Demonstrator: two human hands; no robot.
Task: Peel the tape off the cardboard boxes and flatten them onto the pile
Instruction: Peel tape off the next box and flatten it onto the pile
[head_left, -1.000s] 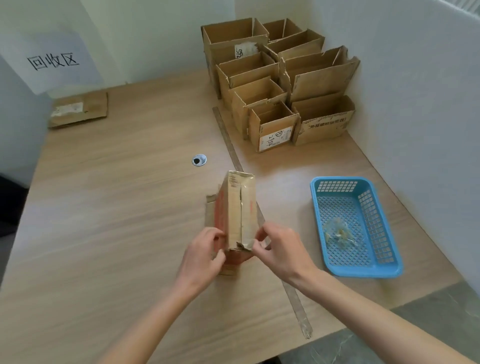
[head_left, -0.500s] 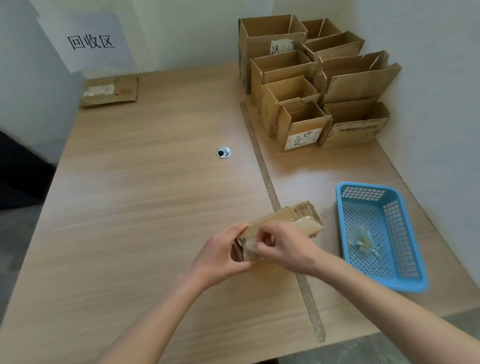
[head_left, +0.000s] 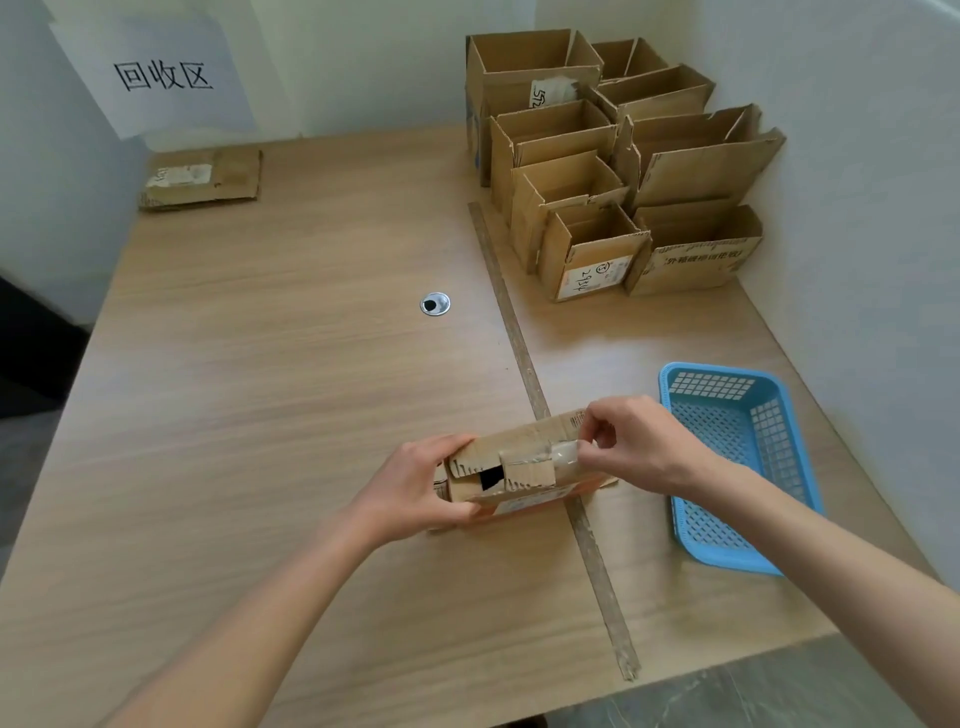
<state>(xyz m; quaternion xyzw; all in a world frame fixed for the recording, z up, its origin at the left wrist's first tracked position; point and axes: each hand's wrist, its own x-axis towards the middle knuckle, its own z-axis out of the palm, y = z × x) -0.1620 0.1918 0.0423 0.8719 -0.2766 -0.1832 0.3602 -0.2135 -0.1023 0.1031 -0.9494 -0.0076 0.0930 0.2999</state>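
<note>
- Left hand (head_left: 415, 488) grips the near end of a small cardboard box (head_left: 519, 467) lying on the table (head_left: 260, 415).
- Right hand (head_left: 639, 447) pinches the clear tape (head_left: 558, 454) on top, beside the blue basket (head_left: 748, 467).

Small torn cardboard box (head_left: 519, 467) lies on its side, clear tape (head_left: 550, 456) across its flaps, flattened pile (head_left: 202, 179) far-left

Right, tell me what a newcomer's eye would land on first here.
First, the two hands at the near middle of the table: the left hand grips the end of a small cardboard box while the right hand pinches its clear tape. Next, the blue basket on the right and the cluster of open boxes at the far right corner.
</note>
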